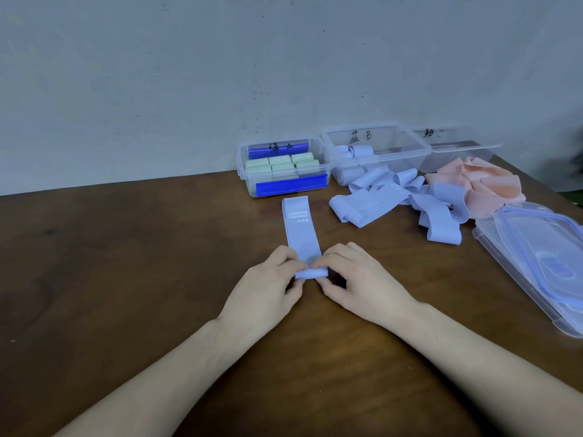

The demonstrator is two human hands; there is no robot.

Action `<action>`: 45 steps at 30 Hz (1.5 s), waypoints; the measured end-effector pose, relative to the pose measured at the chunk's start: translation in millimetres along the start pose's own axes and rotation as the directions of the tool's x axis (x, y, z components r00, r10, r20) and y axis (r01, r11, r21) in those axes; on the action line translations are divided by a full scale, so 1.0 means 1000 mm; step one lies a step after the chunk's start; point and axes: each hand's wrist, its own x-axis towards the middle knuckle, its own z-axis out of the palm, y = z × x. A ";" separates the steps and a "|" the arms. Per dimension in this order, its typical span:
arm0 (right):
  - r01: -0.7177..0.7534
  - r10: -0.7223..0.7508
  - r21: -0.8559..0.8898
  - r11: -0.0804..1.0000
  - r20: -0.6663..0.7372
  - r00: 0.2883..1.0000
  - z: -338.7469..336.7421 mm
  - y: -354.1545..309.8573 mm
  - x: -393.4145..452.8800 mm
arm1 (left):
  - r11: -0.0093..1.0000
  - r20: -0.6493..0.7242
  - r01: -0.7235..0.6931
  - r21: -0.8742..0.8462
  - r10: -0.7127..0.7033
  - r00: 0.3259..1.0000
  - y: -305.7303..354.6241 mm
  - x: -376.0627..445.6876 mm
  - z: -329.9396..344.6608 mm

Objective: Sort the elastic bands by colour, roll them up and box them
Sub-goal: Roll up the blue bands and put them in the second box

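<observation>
**Rolling a blue band, near end just started**

Blue band [302, 233] lies flat on the desk [126, 279], lengthwise away from you, near end curled into a small roll. Your left hand [268, 288] and right hand [356, 279] each have a pinching grip on that roll from either side. Step in hand: roll-up, barely begun. Next, I'd say: keep the edges square while rolling toward the label end, then drop it into the blue box [378, 152]. Loose blue pile [403, 203] and pink pile [482, 184] still wait; green box [284, 171] looks full.
</observation>
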 end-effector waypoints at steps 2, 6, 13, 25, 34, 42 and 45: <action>-0.002 0.001 0.010 1.000 0.004 1.000 -0.001 0.000 0.001 | 1.000 0.017 0.012 -0.025 -0.011 1.000 0.001 0.000 -0.002; 0.038 -0.039 0.032 0.999 0.043 0.998 -0.008 -0.008 -0.010 | 0.999 0.041 0.005 -0.054 -0.003 0.999 0.006 -0.012 -0.008; 0.069 -0.072 0.065 0.995 0.054 0.996 -0.012 -0.023 -0.041 | 0.991 0.098 -0.043 -0.125 0.056 0.994 0.020 -0.042 -0.016; -0.011 0.010 0.079 0.997 0.016 1.000 -0.004 -0.024 -0.042 | 0.991 0.077 -0.054 -0.125 0.063 0.995 0.014 -0.042 -0.013; 0.018 -0.018 0.015 1.000 -0.019 1.000 -0.006 -0.020 -0.035 | 0.998 0.054 -0.042 -0.043 0.044 0.998 0.009 -0.031 -0.010; 0.007 -0.007 0.009 1.000 0.013 1.000 -0.005 -0.014 -0.021 | 0.997 0.069 -0.067 -0.026 0.069 0.995 0.006 -0.025 -0.009; -0.010 0.010 0.006 1.000 -0.006 1.000 -0.004 -0.013 -0.018 | 0.999 0.042 -0.036 -0.014 0.037 0.998 0.004 -0.021 -0.008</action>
